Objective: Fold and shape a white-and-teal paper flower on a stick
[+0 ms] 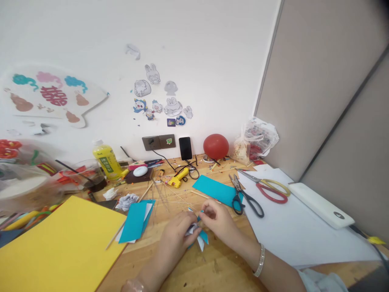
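Low over the wooden table, my left hand (pixel 179 232) is closed around a small paper flower (pixel 201 240) with blue and white pointed petals. Part of the flower is hidden by the fingers. My right hand (pixel 216 217) pinches one of its blue tips between thumb and forefinger, at the flower's upper right. A blue paper strip (pixel 215 190) lies just beyond my right hand, with black-handled scissors (pixel 243 196) across its right end. To the left of my left hand rest folded blue and white papers (pixel 133 223) and a crumpled grey-white paper flower (pixel 127 201).
A yellow sheet (pixel 63 247) covers the left front. White paper (pixel 282 227) spreads on the right under red-and-yellow-handled scissors (pixel 270 190) and a white device (pixel 322 205). Behind stand a yellow glue gun (pixel 179 178), a phone (pixel 185 148), a red balloon (pixel 216 146) and a yellow bottle (pixel 107 160).
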`<state>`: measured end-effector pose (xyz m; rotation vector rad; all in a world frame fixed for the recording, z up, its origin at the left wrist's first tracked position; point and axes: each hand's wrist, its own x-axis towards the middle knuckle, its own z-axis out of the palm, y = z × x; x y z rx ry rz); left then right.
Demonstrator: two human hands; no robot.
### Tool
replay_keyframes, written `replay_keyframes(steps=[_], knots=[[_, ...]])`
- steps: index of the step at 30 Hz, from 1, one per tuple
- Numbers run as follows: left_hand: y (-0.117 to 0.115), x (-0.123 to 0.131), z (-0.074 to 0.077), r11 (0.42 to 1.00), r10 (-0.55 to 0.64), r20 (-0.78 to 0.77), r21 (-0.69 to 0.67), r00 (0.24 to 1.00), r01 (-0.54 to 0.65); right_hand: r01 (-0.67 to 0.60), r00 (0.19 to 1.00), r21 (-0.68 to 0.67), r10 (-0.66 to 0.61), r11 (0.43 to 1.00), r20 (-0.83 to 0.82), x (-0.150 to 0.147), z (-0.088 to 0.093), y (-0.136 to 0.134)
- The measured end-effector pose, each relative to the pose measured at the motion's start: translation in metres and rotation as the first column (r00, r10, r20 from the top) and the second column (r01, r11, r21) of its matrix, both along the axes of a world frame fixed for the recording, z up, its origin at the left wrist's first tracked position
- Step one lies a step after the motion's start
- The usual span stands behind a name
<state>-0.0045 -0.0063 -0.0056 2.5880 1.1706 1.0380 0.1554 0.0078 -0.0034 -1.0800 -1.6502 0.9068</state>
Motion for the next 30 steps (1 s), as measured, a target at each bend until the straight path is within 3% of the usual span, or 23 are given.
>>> replay_keyframes(steps=[5,12,15,19,22,24,26,28,30], knots=[[0.001,0.0,-0.003,0.995,0.09,-0.004,-0.05,0.996,-0.09,-0.026,0.999,0.025,0.025,0.999,0.037,0.002,0.0,-0.002],[-0.001,-0.003,0.0,0.986,0.118,0.05,-0.124,0.992,-0.111,-0.006,0.984,0.125,-0.017,0.992,0.179,0.001,0.006,-0.016],[-0.002,-0.003,0.004,0.983,0.065,0.058,-0.175,0.996,-0.054,0.001,0.977,0.168,-0.037,0.986,0.209,0.002,0.008,-0.017],[-0.001,-0.011,0.007,0.95,-0.067,0.118,-0.297,0.991,0.099,-0.011,0.98,0.094,-0.008,0.995,0.198,0.007,0.014,-0.012],[0.0,-0.016,0.007,0.926,-0.104,0.201,-0.338,0.974,0.169,-0.04,0.971,0.121,0.01,0.992,0.239,0.011,0.02,-0.01],[0.001,-0.016,0.008,0.934,-0.051,0.249,-0.33,0.967,0.135,-0.054,0.966,0.164,0.01,0.985,0.257,0.013,0.024,-0.01],[0.003,-0.012,0.01,0.949,0.093,0.275,-0.315,0.957,-0.002,-0.073,0.964,0.195,0.019,0.978,0.265,0.012,0.025,-0.01],[0.004,-0.007,0.012,0.935,0.247,0.31,-0.326,0.918,-0.141,-0.103,0.964,0.215,0.045,0.971,0.261,0.011,0.025,-0.011],[0.005,-0.003,0.016,0.904,0.325,0.274,-0.372,0.905,-0.212,-0.128,0.968,0.233,0.07,0.964,0.24,0.009,0.024,-0.012]])
